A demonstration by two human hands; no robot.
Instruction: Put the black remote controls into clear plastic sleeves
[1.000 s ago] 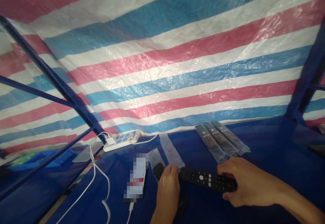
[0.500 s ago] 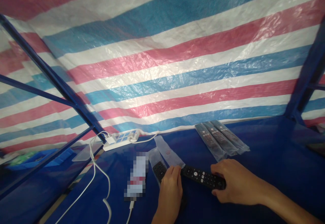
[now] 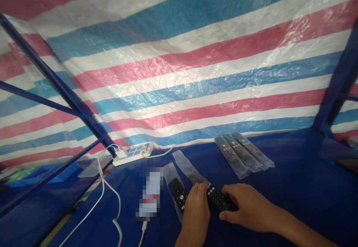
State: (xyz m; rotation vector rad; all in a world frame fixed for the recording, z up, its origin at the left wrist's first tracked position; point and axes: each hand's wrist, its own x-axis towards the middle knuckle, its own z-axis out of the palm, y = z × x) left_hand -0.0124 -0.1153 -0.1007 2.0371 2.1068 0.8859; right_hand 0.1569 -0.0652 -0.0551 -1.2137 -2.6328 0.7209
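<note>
Head cam: the black remote is over the blue table, its far end now showing inside the clear sleeve; half a second ago it was just at the mouth. Right hand has its near end pinched. Left hand's fingers curl at the mouth, can't tell if they're gripping. Bagging looks partway done, I'd say.

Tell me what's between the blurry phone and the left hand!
In the head view, a black remote in a plastic bag lies between the phone and the left hand.
</note>
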